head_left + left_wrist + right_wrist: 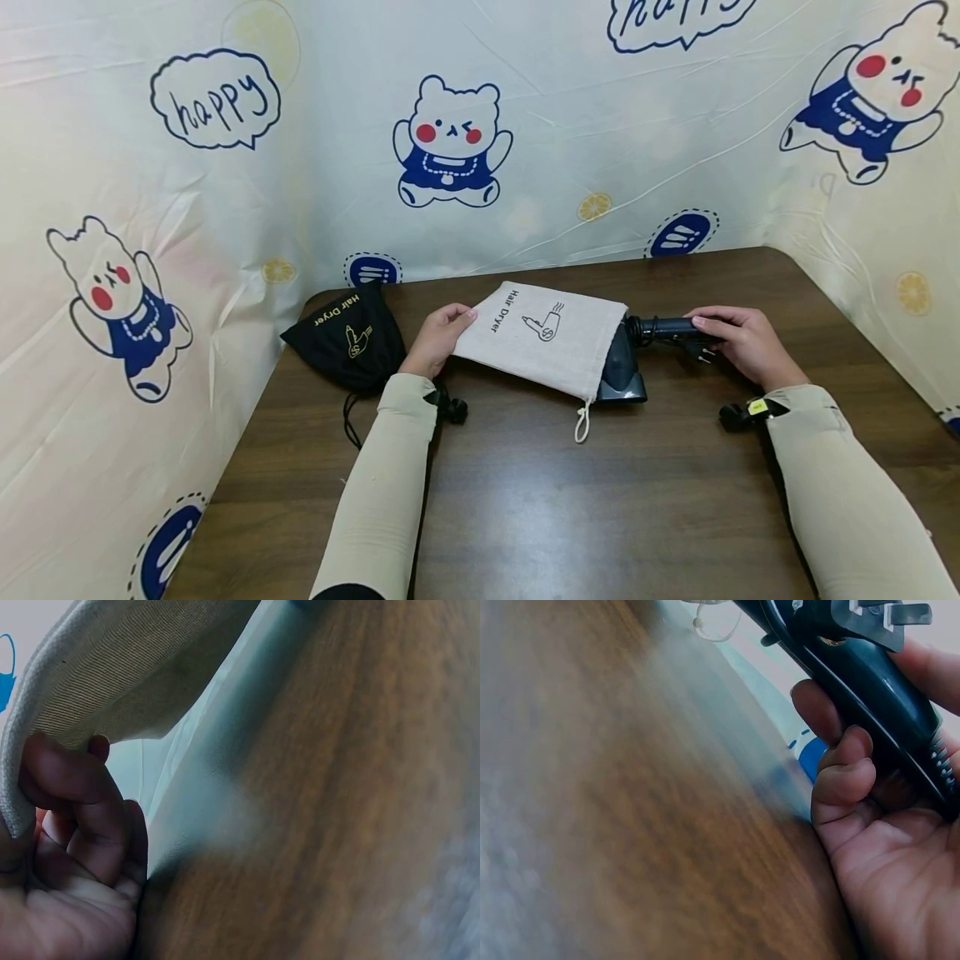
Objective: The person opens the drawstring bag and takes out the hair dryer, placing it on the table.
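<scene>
A light cloth drawstring bag [540, 333], printed "Hair Dryer", covers part of a dark hair dryer [621, 371]. The dryer's nozzle and handle stick out of the bag's right end. My left hand [438, 337] pinches the bag's closed left corner; in the left wrist view its fingers [82, 787] curl against the cloth. My right hand [746, 342] grips the dryer's handle [877, 697], with the cord wound about it and the plug [866, 619] beside the fingers. The drawstring loop [582, 423] hangs from the bag's near corner.
A black drawstring bag [348, 342], also printed "Hair Dryer", lies at the back left of the brown wooden table [525, 517], its black cord [351, 421] trailing forward. A printed curtain [555, 150] stands behind the table and along both sides.
</scene>
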The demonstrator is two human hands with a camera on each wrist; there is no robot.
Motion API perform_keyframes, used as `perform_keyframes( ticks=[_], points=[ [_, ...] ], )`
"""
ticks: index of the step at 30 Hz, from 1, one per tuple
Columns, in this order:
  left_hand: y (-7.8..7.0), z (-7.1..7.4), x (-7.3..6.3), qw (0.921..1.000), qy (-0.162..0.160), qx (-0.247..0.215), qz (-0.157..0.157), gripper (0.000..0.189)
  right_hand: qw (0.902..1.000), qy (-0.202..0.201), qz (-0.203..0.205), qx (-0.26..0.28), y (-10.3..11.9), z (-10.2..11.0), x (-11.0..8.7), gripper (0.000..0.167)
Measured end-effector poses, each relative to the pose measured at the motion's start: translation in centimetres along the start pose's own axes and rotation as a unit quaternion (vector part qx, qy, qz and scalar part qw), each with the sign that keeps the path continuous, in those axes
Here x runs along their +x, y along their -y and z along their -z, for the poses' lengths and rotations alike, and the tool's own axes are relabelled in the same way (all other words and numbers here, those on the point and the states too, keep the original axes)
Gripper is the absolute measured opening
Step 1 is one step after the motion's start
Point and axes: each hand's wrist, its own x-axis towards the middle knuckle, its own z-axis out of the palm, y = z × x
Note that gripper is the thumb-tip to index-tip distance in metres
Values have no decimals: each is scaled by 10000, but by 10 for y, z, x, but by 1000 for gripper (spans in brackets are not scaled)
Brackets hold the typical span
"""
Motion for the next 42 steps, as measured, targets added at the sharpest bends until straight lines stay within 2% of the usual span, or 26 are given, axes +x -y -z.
perform_keyframes(
  ticks=[7, 21, 27, 33, 42],
  points=[
    [1, -1, 0, 9998, -79, 191, 33, 28, 9999, 72, 41, 119, 0, 1, -1, 30],
    [1, -2, 2, 9996, -205, 165, 28, 26, 9997, 170, -100, 158, 6, 0, -4, 28],
    [2, 0, 2, 9995, -247, 204, 20, 25, 9996, 41, -261, 21, 8, 1, -6, 30],
    [2, 0, 2, 9994, -257, 205, 62, 26, 9997, 30, -241, 27, 8, 3, -6, 34],
    [1, 0, 1, 9994, -293, 163, 59, 25, 9994, -122, -302, -65, 8, 6, -8, 31]
  ],
)
